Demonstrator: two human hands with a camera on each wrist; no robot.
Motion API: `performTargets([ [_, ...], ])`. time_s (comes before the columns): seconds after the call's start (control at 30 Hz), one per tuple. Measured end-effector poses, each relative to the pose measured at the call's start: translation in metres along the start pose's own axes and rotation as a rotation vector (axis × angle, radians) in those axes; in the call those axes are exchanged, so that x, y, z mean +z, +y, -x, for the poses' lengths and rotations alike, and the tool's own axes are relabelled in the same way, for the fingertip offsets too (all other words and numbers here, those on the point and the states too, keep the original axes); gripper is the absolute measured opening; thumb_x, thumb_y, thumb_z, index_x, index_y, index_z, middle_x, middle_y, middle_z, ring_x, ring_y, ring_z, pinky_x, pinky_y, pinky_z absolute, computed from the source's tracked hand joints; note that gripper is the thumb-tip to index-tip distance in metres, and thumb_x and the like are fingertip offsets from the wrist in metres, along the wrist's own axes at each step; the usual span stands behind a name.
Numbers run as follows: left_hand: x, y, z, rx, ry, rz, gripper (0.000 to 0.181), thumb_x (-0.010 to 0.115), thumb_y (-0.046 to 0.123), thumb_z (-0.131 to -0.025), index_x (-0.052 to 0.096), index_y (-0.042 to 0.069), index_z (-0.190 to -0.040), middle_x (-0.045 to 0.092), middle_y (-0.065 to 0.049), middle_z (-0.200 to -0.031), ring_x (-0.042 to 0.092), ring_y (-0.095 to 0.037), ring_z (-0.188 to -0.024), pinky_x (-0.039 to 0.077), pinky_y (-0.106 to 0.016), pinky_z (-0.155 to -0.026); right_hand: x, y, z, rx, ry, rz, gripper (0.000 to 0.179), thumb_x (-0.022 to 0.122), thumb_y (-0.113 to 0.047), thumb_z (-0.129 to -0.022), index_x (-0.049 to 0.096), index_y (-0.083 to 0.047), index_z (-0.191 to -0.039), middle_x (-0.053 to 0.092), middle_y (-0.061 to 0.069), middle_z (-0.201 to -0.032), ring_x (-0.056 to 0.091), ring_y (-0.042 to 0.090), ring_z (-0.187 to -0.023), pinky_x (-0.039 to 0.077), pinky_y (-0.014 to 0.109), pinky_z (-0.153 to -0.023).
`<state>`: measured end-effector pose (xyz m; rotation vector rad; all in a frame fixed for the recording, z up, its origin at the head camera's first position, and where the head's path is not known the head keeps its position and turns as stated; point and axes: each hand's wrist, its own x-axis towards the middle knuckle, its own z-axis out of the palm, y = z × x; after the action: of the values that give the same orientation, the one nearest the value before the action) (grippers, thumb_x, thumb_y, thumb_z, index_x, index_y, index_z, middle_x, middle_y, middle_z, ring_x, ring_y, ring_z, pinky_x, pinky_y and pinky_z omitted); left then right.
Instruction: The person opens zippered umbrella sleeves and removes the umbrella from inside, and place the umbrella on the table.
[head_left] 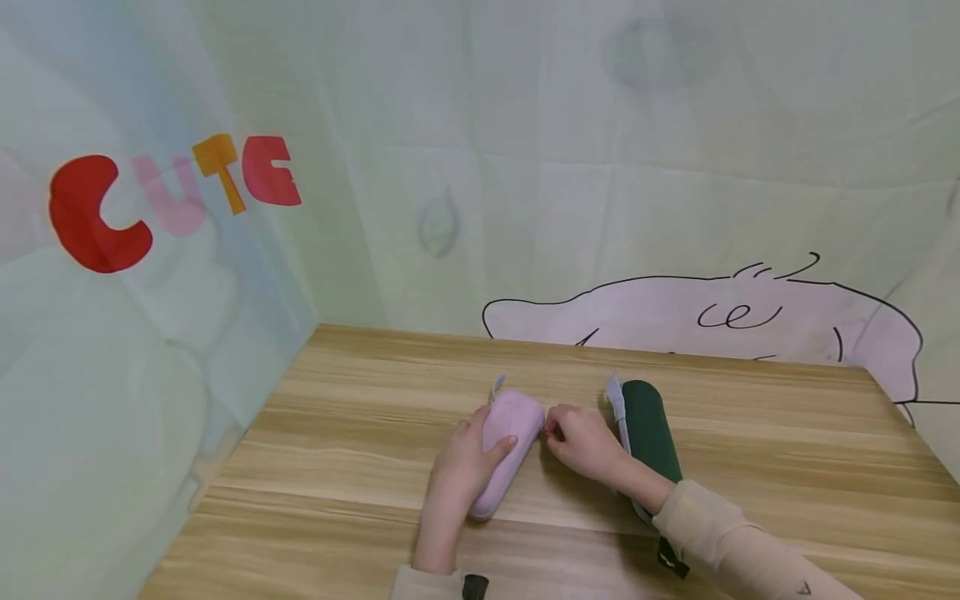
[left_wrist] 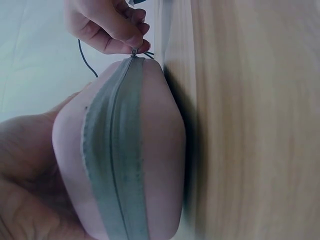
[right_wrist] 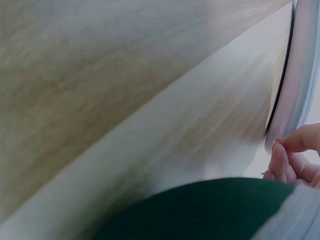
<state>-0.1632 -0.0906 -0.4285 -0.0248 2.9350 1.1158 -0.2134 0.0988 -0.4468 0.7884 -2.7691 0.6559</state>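
A pink zippered case (head_left: 512, 421) lies slanted on the wooden table. My left hand (head_left: 459, 460) grips it from the left, thumb across its top. In the left wrist view a grey-green zipper band (left_wrist: 117, 145) runs along the case's side, its teeth closed where they show. My right hand (head_left: 583, 442) pinches the small metal zipper pull (left_wrist: 134, 52) at the case's far right end, between thumb and forefinger. A dark green case (head_left: 651, 425) with a light grey zipper band lies under and beside my right wrist, partly hidden by the forearm.
The wooden table (head_left: 337, 417) meets a printed cloth backdrop (head_left: 375, 208) at its back and left edges. A pale tab (head_left: 498, 385) sticks out at the pink case's far end. A dark strap (head_left: 672, 558) hangs from the green case's near end.
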Motion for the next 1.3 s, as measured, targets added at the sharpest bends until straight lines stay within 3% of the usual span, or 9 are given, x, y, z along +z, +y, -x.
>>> performTargets([
  [0.53, 0.0014, 0.0015, 0.0015, -0.021, 0.007, -0.028, 0.067, 0.064, 0.043, -0.089, 0.045, 0.005, -0.14, 0.057, -0.029, -0.126, 0.058, -0.044, -0.111, 0.048, -0.058, -0.088, 0.0035, 0.0006, 0.0018, 0.004, 0.011, -0.005, 0.01, 0.069, -0.002, -0.076, 0.064, -0.011, -0.072, 0.059, -0.003, -0.065, 0.048, 0.004, -0.059, 0.038, 0.018, -0.055],
  [0.87, 0.0005, 0.0073, 0.0021, -0.071, -0.005, -0.035, 0.069, 0.063, 0.045, -0.089, 0.043, 0.006, -0.142, 0.056, -0.029, -0.129, 0.058, -0.046, -0.112, 0.047, -0.059, -0.089, 0.0032, -0.0002, 0.0012, 0.024, 0.01, -0.016, 0.011, 0.07, -0.004, -0.076, 0.063, -0.012, -0.073, 0.057, -0.005, -0.065, 0.047, 0.003, -0.059, 0.038, 0.018, -0.056],
  [1.3, 0.0024, 0.0088, 0.0039, -0.071, 0.026, -0.064, 0.069, 0.063, 0.046, -0.088, 0.044, 0.005, -0.14, 0.06, -0.029, -0.121, 0.06, -0.045, -0.106, 0.049, -0.057, -0.084, 0.0021, -0.003, 0.0026, 0.006, 0.006, -0.014, 0.011, 0.068, -0.003, -0.076, 0.063, -0.011, -0.072, 0.058, -0.004, -0.065, 0.046, 0.003, -0.059, 0.037, 0.017, -0.054],
])
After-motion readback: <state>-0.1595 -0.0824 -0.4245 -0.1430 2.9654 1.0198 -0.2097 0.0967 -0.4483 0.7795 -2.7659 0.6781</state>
